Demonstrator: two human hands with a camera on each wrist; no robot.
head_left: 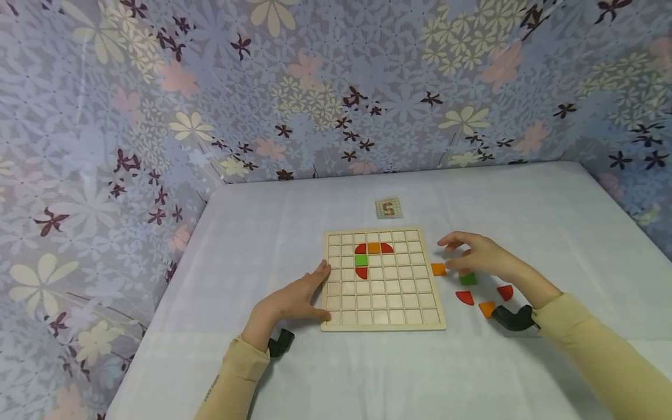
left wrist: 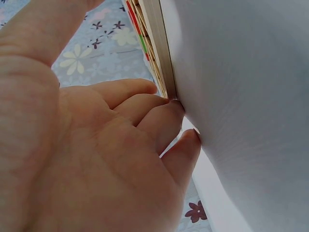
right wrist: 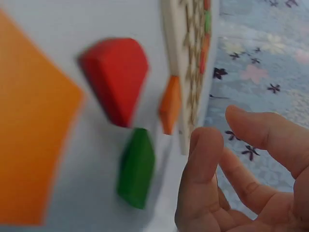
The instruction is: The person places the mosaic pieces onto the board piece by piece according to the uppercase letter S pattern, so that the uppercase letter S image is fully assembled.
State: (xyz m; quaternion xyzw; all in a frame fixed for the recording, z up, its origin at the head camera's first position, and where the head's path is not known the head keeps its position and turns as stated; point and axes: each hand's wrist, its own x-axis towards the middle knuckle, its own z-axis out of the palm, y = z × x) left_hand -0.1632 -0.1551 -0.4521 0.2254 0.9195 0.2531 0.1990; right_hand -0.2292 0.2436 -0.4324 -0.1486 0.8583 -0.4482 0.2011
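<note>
A wooden grid board (head_left: 383, 328) lies on the table. In its upper left part sit three red quarter-round pieces, an orange square (head_left: 374, 248) and a green square (head_left: 361, 260), forming a hook. My left hand (head_left: 294, 300) touches the board's left edge, thumb near the lower corner and fingers extended. Right of the board hovers my right hand (head_left: 483, 255), fingers loosely bent and holding nothing. Just below its fingertips, an orange square (head_left: 438, 269) lies against the board's right edge. A loose green piece (head_left: 468, 279) is partly hidden under that hand; the right wrist view shows it too (right wrist: 137, 169).
Nearer me on the right lie two red quarter-round pieces (head_left: 464, 297) and another orange square (head_left: 486, 309), partly covered by the black wrist camera (head_left: 513, 318). Behind the board is a small pattern card (head_left: 388, 208) with a red figure. Flowered fabric (head_left: 315, 87) surrounds the white table.
</note>
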